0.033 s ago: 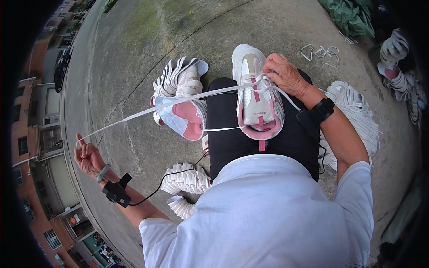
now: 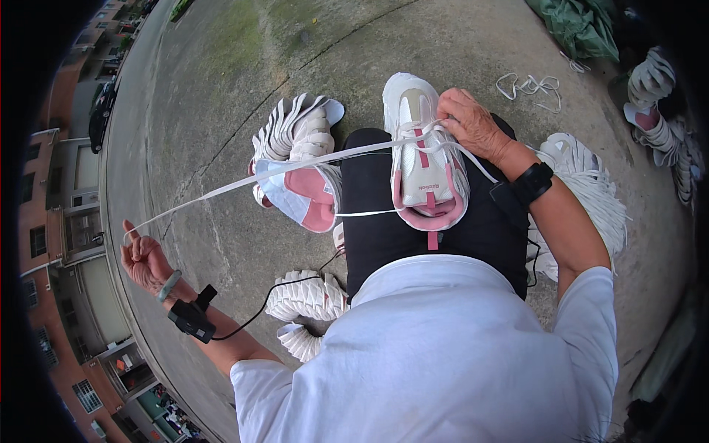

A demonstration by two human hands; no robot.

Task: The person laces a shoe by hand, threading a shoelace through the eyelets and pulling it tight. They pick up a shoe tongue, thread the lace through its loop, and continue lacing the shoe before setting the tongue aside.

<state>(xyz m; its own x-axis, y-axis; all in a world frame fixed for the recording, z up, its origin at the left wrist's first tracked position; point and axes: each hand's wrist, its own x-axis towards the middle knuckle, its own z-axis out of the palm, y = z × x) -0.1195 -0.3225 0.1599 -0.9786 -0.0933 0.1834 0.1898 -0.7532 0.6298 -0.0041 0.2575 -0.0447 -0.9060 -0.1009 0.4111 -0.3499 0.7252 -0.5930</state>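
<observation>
A white sneaker (image 2: pixel 428 180) with pink trim rests on my lap, its toe pointing away from me. A white shoelace (image 2: pixel 255 179) runs taut from its eyelets far out to the left. There my left hand (image 2: pixel 148 262) is closed on the lace's end, with the index finger extended and the lace passing around it. Beside the sneaker's right row of eyelets, my right hand (image 2: pixel 476 129) pinches the lace; its fingertips are partly hidden. Another length of lace loops from the sneaker under my right wrist, and one strand crosses my left thigh.
Left of my lap lie stacked white shoe parts (image 2: pixel 295 140) and pink-lined pieces (image 2: pixel 310 198). More stacked parts (image 2: pixel 306 297) sit nearer me. A bundle of white laces (image 2: pixel 587 196) lies at right, a loose lace (image 2: pixel 533 86) beyond it. A green sack (image 2: pixel 580 29) stands far right.
</observation>
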